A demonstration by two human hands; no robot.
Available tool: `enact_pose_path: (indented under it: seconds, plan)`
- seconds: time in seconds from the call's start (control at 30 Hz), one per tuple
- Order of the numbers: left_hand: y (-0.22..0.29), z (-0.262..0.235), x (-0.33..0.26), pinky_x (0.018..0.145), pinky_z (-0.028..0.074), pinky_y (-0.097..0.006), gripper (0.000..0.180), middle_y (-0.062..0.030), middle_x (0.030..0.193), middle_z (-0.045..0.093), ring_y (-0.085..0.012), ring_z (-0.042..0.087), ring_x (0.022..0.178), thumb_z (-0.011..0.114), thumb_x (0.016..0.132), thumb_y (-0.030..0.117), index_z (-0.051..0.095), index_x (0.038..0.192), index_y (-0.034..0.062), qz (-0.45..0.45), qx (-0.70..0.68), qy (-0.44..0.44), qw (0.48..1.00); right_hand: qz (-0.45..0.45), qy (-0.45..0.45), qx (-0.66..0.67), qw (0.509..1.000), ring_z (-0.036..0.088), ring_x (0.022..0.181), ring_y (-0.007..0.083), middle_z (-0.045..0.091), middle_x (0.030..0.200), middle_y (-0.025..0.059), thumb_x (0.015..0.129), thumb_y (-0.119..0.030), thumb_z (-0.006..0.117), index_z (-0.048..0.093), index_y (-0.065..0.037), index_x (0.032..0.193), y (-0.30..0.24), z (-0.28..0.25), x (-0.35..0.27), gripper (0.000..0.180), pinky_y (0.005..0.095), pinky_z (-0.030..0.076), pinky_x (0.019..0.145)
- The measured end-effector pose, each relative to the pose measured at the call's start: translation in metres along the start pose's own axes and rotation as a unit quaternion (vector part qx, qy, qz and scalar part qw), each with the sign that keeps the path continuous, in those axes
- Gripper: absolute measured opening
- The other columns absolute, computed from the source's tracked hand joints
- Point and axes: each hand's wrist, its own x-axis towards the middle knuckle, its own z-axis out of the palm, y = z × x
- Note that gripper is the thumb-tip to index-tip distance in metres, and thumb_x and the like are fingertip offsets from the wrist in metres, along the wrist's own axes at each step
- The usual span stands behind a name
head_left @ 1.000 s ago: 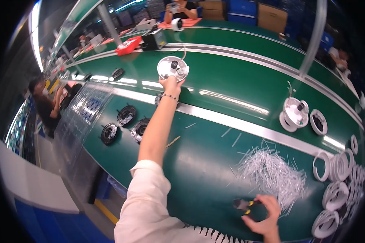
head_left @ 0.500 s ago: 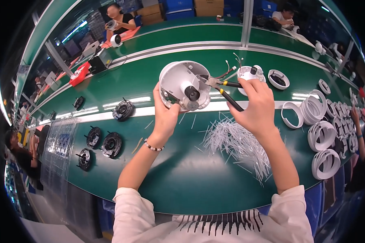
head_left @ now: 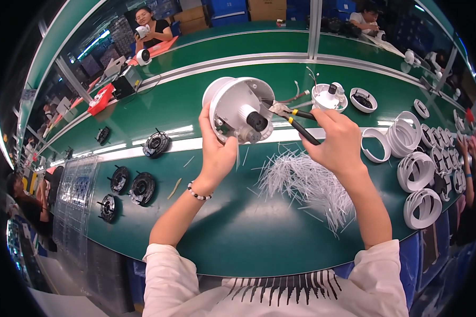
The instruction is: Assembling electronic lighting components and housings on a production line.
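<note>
My left hand (head_left: 217, 153) grips a white round camera housing (head_left: 232, 103) by its left and lower rim, tilted with its open side toward me. Inside it sits a black lens (head_left: 257, 121) on a white mount. A bundle of wires (head_left: 291, 99) sticks out past the housing's right rim. In my right hand (head_left: 336, 142) are black-and-yellow cutting pliers (head_left: 303, 127), fingers wrapped round the handles. The metal jaws reach to the housing's right inner edge beside the wires; whether they touch anything there is hard to make out.
Thin clear-white strips (head_left: 301, 179) lie heaped under my right hand. Black round parts (head_left: 144, 188) are spread on the left. White rings (head_left: 423, 208) stack at the right. Beyond my hands stand another camera unit (head_left: 328, 98) and a white dish (head_left: 363, 100). Co-workers sit across the bench.
The housing has turned slightly in my left hand, its lens shifting a little right. The pliers stay at its right edge, and my right hand has dropped slightly.
</note>
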Motion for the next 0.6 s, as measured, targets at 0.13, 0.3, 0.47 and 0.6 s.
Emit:
enact_pose_path:
  seconds: [0.13, 0.3, 0.47, 0.6]
  plan:
    - [-0.003, 0.005, 0.017, 0.093, 0.036, -0.034, 0.07, -0.0195, 0.124, 0.031, -0.0275, 0.038, 0.114, 0.038, 0.065, -0.01, 0.015, 0.13, 0.0024, 0.108, 0.124, 0.029, 0.986, 0.026, 0.044, 0.054, 0.997, 0.055, 0.067, 0.0233, 0.056, 0.073, 0.0077, 0.055, -0.014, 0.071, 0.057, -0.004, 0.086, 0.009, -0.01, -0.015, 0.036, 0.0321, 0.044, 0.058]
    - [-0.036, 0.017, 0.061, 0.078, 0.051, -0.039, 0.065, -0.0204, 0.126, 0.029, -0.0324, 0.045, 0.108, 0.039, 0.069, -0.01, 0.018, 0.128, 0.0053, -0.034, -0.05, 0.058, 0.996, 0.03, -0.035, 0.12, 0.992, 0.056, 0.073, 0.0265, 0.058, 0.081, 0.0105, 0.054, -0.015, 0.073, 0.057, -0.003, 0.091, -0.002, -0.026, -0.069, 0.042, 0.0337, 0.045, 0.065]
    - [-0.11, 0.027, 0.121, 0.088, 0.047, -0.047, 0.039, -0.0255, 0.118, 0.033, -0.0371, 0.044, 0.106, 0.033, 0.076, -0.007, 0.024, 0.113, -0.0147, -0.293, -0.321, 0.042, 0.9, 0.043, -0.214, 0.213, 0.952, 0.054, 0.075, 0.0258, 0.057, 0.085, 0.0095, 0.051, -0.022, 0.076, 0.054, -0.004, 0.105, -0.05, -0.033, -0.136, 0.061, 0.0339, 0.041, 0.066]
    - [-0.178, 0.037, 0.137, 0.084, 0.049, -0.044, 0.038, -0.0257, 0.116, 0.039, -0.0353, 0.048, 0.103, 0.036, 0.079, -0.004, 0.03, 0.115, -0.0116, -0.305, -0.354, 0.11, 0.877, 0.039, -0.214, 0.247, 0.944, 0.052, 0.075, 0.023, 0.055, 0.088, 0.0063, 0.052, -0.02, 0.076, 0.057, -0.005, 0.097, -0.069, -0.022, -0.162, 0.051, 0.033, 0.04, 0.067]
